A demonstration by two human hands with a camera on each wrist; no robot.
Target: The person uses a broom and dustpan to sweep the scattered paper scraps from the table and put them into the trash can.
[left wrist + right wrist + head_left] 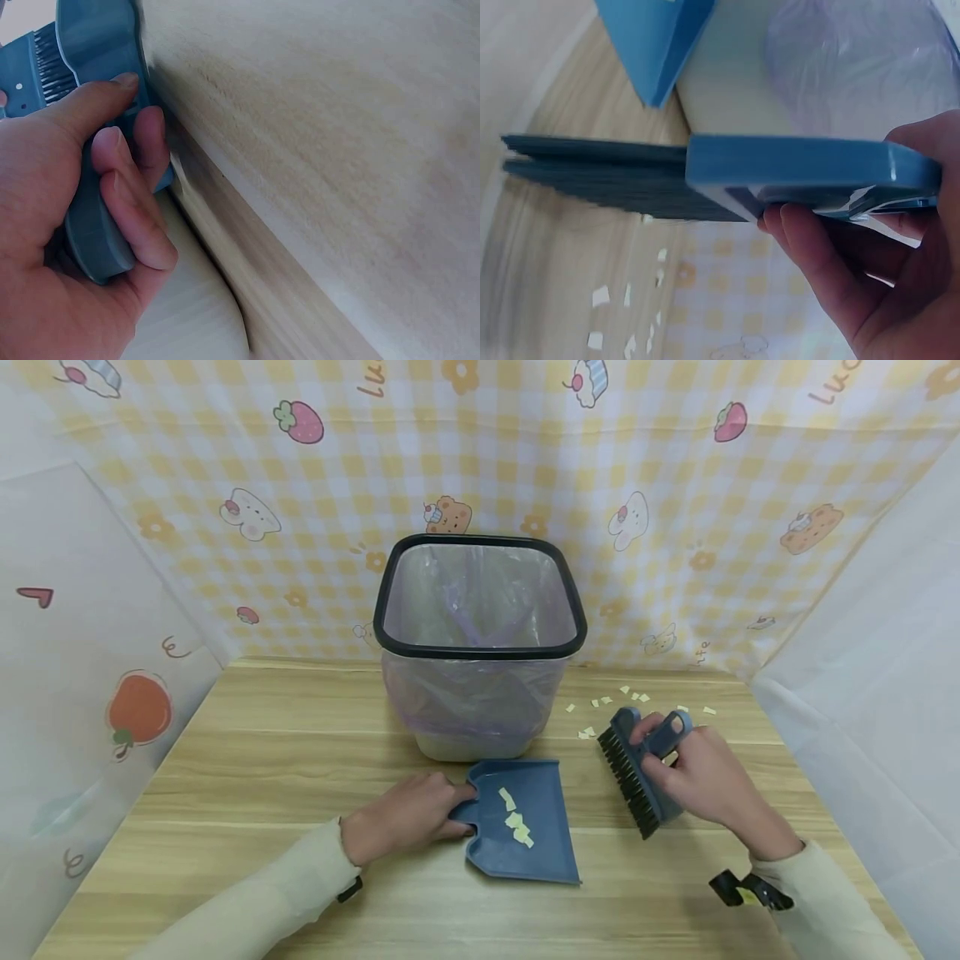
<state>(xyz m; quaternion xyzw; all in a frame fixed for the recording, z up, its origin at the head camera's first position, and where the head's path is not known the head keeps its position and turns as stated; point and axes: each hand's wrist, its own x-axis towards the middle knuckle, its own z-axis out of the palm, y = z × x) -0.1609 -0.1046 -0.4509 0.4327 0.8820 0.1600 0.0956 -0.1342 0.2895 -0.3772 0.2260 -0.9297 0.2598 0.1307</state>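
My left hand (412, 814) grips the handle of a blue dustpan (498, 856), which lies on the table with its wide edge to the right. Several paper scraps (514, 820) rest in the pan. In the left wrist view, fingers and thumb curl round the dustpan handle (97, 240). To the right, my right hand (708, 777) holds a blue brush (637, 777) by its handle, dark bristles facing left towards the pan. The right wrist view shows the bristles (607, 172) and more scraps (601, 296) past them.
A bin (480, 653) with a black rim and a clear purplish liner stands behind the dustpan. Loose scraps (607, 700) are scattered on the wooden table (300, 727) right of the bin. A checked cloth (510, 460) hangs at the back, with white sheets at both sides.
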